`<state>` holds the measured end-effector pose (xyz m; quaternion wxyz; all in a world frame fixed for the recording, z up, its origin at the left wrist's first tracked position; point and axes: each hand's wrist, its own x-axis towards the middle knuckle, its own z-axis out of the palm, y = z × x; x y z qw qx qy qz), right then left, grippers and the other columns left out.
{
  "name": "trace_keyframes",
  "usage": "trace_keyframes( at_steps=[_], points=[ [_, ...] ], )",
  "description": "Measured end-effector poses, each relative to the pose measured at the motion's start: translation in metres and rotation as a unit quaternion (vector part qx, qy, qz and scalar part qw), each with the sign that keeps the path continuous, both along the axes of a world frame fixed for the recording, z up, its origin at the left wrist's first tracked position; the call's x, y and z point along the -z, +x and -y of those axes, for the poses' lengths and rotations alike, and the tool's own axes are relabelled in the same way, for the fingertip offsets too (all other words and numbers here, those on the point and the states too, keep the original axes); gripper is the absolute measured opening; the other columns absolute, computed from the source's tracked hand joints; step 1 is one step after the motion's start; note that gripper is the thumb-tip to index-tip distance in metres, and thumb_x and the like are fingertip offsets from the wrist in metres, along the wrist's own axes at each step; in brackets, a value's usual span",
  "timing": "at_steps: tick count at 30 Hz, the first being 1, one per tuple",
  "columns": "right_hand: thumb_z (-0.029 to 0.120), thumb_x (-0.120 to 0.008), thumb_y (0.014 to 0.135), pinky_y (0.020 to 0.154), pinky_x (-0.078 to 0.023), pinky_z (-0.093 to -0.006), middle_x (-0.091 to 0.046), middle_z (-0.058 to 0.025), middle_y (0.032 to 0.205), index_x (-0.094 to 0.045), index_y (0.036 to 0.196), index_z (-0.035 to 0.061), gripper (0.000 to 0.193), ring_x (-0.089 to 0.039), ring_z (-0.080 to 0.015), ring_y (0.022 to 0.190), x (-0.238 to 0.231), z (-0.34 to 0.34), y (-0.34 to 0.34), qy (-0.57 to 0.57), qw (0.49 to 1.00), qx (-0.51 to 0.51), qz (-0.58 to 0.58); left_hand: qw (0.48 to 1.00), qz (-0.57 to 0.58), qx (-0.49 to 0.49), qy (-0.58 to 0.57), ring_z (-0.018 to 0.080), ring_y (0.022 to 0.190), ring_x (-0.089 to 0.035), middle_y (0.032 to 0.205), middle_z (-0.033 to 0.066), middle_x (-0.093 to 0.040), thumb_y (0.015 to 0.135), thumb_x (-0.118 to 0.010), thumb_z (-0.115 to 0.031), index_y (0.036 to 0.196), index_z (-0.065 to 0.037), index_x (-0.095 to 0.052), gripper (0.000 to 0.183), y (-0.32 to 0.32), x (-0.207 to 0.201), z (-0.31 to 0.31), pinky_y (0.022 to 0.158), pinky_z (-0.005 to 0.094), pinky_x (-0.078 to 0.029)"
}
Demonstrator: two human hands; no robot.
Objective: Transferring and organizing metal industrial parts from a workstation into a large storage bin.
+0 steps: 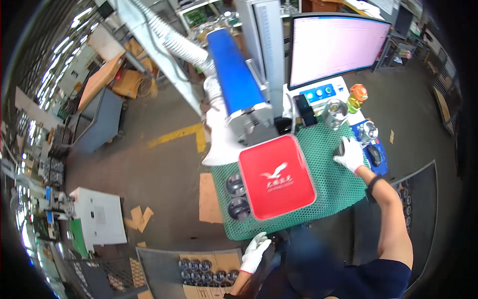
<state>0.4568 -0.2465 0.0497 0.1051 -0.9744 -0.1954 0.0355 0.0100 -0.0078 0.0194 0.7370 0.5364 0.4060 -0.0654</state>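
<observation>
My right hand (351, 154), in a white glove, is at the right side of the green mesh mat (328, 184). Its fingers curl round a small dark part (340, 149), mostly hidden by the glove. Below the front edge of the mat hangs my left hand (255, 253), also gloved, its fingers loosely apart and nothing seen in them. A red square tray (279, 177) with a white bird print lies on the mat between the hands. Two dark round metal cups (235, 184) sit along its left edge.
Behind the tray stands a machine with a blue housing (234, 70) and a white exhaust hood (219, 134). A monitor (336, 47), a glass jar (335, 114), an orange-capped bottle (357, 98) and a black mouse (374, 155) stand around the right. A box of dark round parts (204, 271) lies lower left.
</observation>
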Motion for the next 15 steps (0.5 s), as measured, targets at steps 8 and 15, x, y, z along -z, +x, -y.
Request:
trace_keyframes(
  at_steps=[8,15],
  points=[
    [0.043,-0.081,0.084,0.103,-0.049,-0.0403,-0.055,-0.0157,0.135,-0.040,0.150,0.0047,0.086,-0.057,-0.0269,0.122,-0.055,-0.058,-0.220,0.319,0.729,0.044,-0.603,0.906,0.046,0.259,0.332,0.0281,0.107,-0.067,0.135,0.0220,-0.059,0.089,-0.071,-0.049,0.147,-0.009,-0.051,0.073,0.018,-0.086,0.034,0.095,0.0390,-0.052],
    [0.054,-0.059,0.098,0.110,-0.042,-0.0471,-0.050,-0.0187,0.146,-0.027,0.157,0.0050,0.083,-0.054,-0.0318,0.129,-0.103,-0.132,-0.284,0.401,0.421,-0.061,-0.811,0.880,0.092,-0.042,0.464,0.0369,0.069,-0.064,0.080,0.0157,-0.066,0.089,-0.075,-0.030,0.095,0.000,-0.065,0.033,-0.037,-0.125,0.012,0.066,0.0475,-0.052]
  ],
)
